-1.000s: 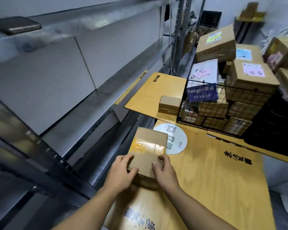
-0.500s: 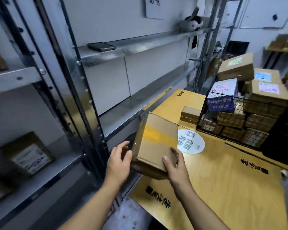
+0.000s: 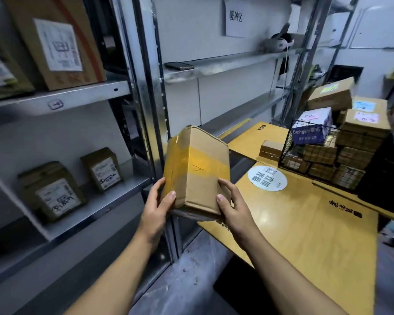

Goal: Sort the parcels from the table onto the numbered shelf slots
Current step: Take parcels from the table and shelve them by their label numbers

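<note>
Holding a taped parcel [image 3: 198, 171] in the air just off the left edge of the worktop [image 3: 305, 235], the left hand [image 3: 159, 208] and right hand [image 3: 234, 208] each grip one lower side of it, thumbs on its front, close to the shelf upright [image 3: 146, 87]. Sorting looks partly done: 2 labelled parcels [image 3: 52, 192] stand on the lower shelf [image 3: 114, 208] and at least 1 larger box [image 3: 55, 42] on the upper shelf [image 3: 77, 96], while the held parcel is not yet placed. Much seems left, since the wire basket [image 3: 284, 142] at the worktop's far right is piled high with boxes and 1 small box [image 3: 271, 150] lies just beside it.
</note>
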Motion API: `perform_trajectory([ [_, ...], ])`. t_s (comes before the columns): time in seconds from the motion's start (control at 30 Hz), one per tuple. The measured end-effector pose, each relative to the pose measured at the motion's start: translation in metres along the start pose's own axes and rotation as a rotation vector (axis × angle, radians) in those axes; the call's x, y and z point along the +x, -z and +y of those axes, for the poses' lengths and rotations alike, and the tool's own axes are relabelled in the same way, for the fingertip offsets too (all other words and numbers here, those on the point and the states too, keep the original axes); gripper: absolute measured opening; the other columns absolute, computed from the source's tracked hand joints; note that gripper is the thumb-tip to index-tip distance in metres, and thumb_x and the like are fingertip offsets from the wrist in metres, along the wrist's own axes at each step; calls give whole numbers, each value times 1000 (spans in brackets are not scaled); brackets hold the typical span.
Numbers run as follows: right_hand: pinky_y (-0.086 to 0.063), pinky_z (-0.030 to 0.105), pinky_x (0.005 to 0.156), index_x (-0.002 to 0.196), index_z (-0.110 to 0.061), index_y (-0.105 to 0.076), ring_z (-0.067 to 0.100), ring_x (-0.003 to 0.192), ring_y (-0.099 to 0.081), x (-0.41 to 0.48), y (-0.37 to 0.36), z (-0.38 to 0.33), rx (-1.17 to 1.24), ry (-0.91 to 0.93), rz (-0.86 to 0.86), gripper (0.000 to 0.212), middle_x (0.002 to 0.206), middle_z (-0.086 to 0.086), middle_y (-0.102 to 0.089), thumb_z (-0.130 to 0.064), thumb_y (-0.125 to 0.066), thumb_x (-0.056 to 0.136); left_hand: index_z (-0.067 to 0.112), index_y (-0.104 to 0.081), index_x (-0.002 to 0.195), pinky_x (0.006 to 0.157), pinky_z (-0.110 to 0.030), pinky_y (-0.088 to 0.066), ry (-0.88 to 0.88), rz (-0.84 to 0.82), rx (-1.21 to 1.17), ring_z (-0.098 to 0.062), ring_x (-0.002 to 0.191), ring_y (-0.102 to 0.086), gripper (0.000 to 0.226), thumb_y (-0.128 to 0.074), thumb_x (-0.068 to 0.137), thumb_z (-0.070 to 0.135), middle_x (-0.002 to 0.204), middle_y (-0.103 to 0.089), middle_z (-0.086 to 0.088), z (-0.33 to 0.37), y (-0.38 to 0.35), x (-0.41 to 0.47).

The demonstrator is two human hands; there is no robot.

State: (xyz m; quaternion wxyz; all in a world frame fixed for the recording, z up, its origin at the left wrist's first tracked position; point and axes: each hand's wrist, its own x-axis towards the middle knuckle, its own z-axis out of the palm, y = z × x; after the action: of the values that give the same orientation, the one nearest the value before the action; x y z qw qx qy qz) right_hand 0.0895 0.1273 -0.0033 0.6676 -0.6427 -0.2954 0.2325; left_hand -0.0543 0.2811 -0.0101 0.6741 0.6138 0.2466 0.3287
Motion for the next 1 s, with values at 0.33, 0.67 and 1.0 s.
perform_trajectory([
  [0.33,-53,36,98,142,-33,-52,10,114,-63,-49,-31,-46,-125,24,-269,65,128,-5,-64,-57,-67,84,39,-50,130,82,-13,-48,-300,395,293,2,105,-58,46,-66,91,20,128,-57,3,25,13,-89],
  [0.67,-62,40,78,123,-55,-45,3,99,-66,-119,-22,-44,60,128,-185,54,115,-4,-61,-52,-74,78,50,-45,134,89,-25,-50,-392,414,335,-7,114,-57,46,-52,89,48,126,-57,13,36,-15,-178],
  [1.0,-58,42,69,131,-38,-51,32,101,-69,-168,-20,-42,418,-86,-437,51,119,9,-68,-30,-67,84,49,-55,123,85,-20,-52,-232,453,234,-9,115,-57,40,-64,89,30,131,-53,2,43,18,-260],
])
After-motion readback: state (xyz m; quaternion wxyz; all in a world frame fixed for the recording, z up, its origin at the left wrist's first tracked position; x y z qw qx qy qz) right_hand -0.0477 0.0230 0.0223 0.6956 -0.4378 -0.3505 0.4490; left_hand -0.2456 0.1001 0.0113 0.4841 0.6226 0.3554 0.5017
